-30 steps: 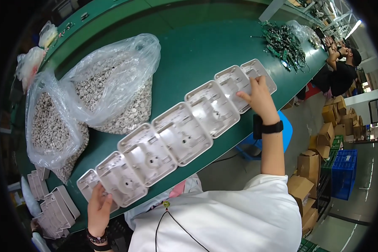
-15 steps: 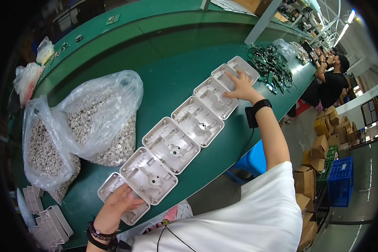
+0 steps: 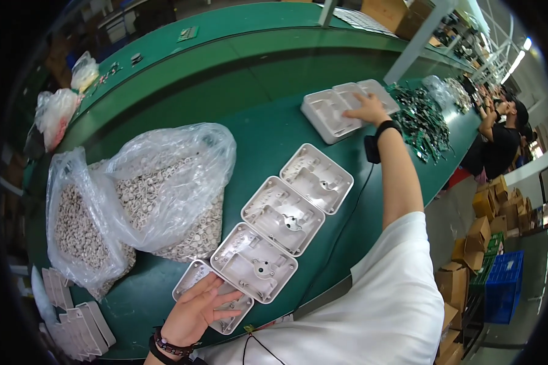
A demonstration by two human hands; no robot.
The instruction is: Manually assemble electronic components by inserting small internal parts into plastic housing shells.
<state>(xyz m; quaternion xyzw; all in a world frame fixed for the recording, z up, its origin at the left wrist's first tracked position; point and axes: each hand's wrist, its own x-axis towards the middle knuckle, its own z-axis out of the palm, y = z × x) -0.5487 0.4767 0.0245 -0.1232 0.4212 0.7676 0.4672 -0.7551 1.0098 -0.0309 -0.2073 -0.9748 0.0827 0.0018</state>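
Now the left hand [image 3: 195, 313] is spreading wide over the nearest pale shell [image 3: 192, 277] at the counter's [image 3: 256, 134] front edge; beyond three uncovered shells [image 3: 268, 260], the right hand [image 3: 368, 109], grip unclear, is parting a far group [image 3: 326, 112] toward the back edge, splitting the row.

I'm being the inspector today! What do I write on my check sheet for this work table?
Surface: green tabletop, smooth-looking.
Job's things: four pale shells in a slanting row; a far group of shells beyond them.
Clutter: two clear bags of small pale parts; green circuit boards heaped at right.
Hands: left hand over the row's nearest shell, fingers spread; right hand at the far group, grip unclear.
Cables: dark cable right of the row.
Surroundings: cardboard boxes, blue crate, another person.
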